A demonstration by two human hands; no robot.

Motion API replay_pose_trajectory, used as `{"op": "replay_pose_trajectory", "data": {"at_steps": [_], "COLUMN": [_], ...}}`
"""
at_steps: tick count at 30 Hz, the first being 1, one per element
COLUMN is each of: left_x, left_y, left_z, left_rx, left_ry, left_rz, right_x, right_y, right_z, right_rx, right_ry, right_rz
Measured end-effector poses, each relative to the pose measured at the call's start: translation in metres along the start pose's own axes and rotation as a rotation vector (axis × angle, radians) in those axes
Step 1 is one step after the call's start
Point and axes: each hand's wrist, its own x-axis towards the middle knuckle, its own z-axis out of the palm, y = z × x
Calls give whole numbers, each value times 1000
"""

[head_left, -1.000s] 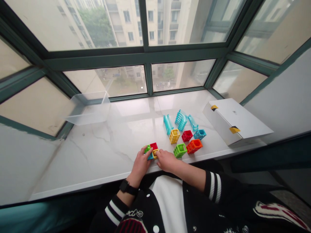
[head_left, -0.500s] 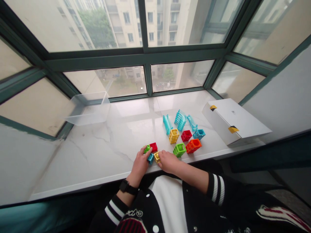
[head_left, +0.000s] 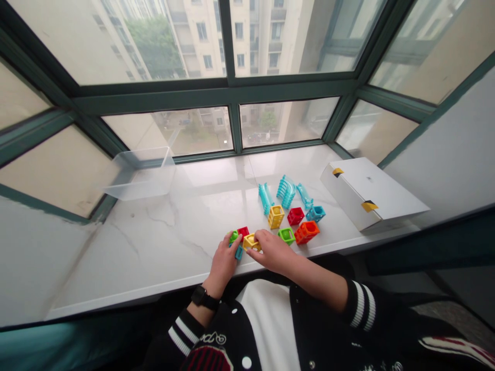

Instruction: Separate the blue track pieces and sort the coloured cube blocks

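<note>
My right hand [head_left: 271,251] pinches a yellow block [head_left: 251,242] with an opening in its side, and it looks raised a little above the sill. Beside it, my left hand [head_left: 223,257] is closed around a small cluster: a green block [head_left: 233,236], a blue block [head_left: 238,252] and a red block [head_left: 243,232]. Fingers partly cover these blocks, so I cannot tell how they join. Just right of my right hand stands a green hollow block [head_left: 286,236], with an orange-red block [head_left: 307,232] next to it.
Behind these are a yellow block [head_left: 276,217], a red block [head_left: 296,216], a blue block [head_left: 316,214] and clear blue track pieces [head_left: 286,191]. A white box [head_left: 377,188] lies at right. A clear plastic bin [head_left: 143,196] stands at left. Windows border the white sill [head_left: 162,247].
My right hand has lifted and tilted the yellow block, bringing it up over the edge of the cluster. The left hand stays almost in place on its blocks.
</note>
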Motion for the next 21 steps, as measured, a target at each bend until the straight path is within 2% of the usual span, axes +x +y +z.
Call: {"op": "replay_pose_trajectory", "data": {"at_steps": [5,10,14,17,21], "left_x": [1,-1,-1,4,13], "left_y": [8,12,18,27,51], "left_z": [-6,-16,-35,-56,-85], "left_rx": [56,29,75,43,-155], "left_ry": [-56,-86,-69,4,204], "left_rz": [-19,-33,-27,0,135], "right_x": [-4,-5,-2,-1,-1], "right_y": [0,6,12,13,11], "right_z": [-15,-21,-20,-21,-22], "right_rx": [258,757,1121,1240,1295], "right_ry": [123,107,96,128,160], "right_rz": [-43,-82,-138,-131,-114]}}
